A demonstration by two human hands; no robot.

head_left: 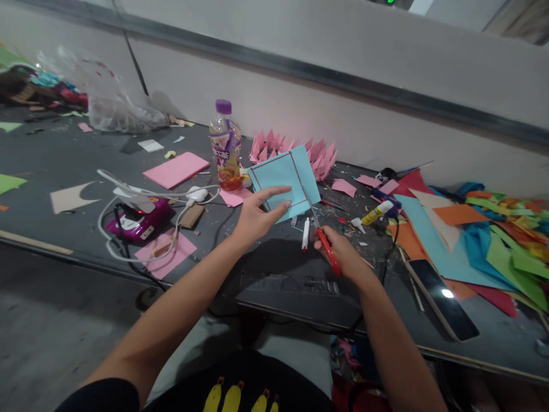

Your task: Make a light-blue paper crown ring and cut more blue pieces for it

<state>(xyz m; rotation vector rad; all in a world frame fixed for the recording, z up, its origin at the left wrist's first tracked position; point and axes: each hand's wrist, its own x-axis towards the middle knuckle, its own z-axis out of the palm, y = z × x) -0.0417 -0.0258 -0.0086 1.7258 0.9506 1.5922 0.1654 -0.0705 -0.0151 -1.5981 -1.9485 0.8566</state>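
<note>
My left hand [261, 216] grips a light blue sheet of paper [278, 178] by its lower left part, thumb and fingers on its face. Dark lines are drawn on the sheet, forming a large rectangle. In my right hand [338, 252] is a pair of red-handled scissors [328, 250], whose blades reach the sheet's lower right edge, along a drawn line. How far the blades are apart is too small to tell. Just below the paper lies a white marker [306, 234]. A clear ruler [289, 283] rests near the table's front edge.
Behind the sheet stand a purple-capped drink bottle [226, 146] and folded pink paper spikes [321, 157]. To the left sits a purple power strip [143, 220] with looping cables. A glue stick [377, 213], phone [441, 297] and coloured paper [454, 240] lie to the right.
</note>
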